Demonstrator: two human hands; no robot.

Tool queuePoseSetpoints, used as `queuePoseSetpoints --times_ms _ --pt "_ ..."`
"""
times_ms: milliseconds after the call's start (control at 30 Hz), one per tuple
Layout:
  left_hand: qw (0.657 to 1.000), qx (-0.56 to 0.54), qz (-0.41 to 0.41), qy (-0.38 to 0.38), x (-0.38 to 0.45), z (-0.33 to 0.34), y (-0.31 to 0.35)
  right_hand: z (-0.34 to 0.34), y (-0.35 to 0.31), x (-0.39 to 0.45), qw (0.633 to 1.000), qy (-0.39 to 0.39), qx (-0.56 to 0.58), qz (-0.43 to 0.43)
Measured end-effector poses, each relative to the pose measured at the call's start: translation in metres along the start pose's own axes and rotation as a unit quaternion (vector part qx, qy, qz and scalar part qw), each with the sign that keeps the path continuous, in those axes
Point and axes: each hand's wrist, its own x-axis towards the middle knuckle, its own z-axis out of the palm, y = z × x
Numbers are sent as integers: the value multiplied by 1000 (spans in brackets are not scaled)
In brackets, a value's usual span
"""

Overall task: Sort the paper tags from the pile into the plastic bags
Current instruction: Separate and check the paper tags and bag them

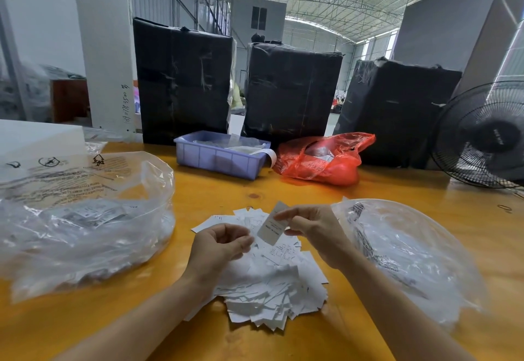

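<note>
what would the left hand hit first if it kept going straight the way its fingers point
Most likely the paper tag pinched in the right hand; the left hand points right at it, though depth is unclear.

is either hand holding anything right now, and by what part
The right hand pinches one paper tag by its right edge, lifted above the pile. The left hand is loosely curled and holds nothing.
</note>
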Motion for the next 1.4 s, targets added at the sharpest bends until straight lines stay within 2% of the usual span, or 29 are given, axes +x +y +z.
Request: queuePoseSetpoints --times_ms 167,333,467,633,667,733,767,833,933,1133,1267,1400 --pt "999 -3 -22 -28 -1 2 1 5 -2 -2 995 -17 98 16" --pt "997 -11 -41 -71 -5 6 6 16 -9 -5 991 -37 124 43" --pt "997 -4 -41 -70 -5 6 7 17 -9 -6 998 -49 -6 25" --pt "999 -8 -39 -34 -3 3 5 9 -11 -6 971 -155 -180 22" --pt "999 -10 -40 -29 -2 2 5 7 -12 -5 963 -161 -218 20" --pt "999 -19 -41 -24 -1 1 5 2 -11 -3 959 -125 -254 7" --pt "999 -20 -40 -22 0 1 5 0 -11 -1 969 -87 -233 4" --pt "999 -6 -35 -19 0 0 5 -5 -14 1 994 -12 -104 14" --pt "999 5 -34 -14 0 1 4 -9 -19 1 998 14 53 39" --pt "999 -8 -29 -10 0 3 3 9 -22 -1 998 24 37 47" --pt "999 -30 -32 3 1 3 2 13 -20 -4 999 -5 12 52" --pt "998 -51 -32 17 2 2 1 20 -18 -5 999 1 -23 33"
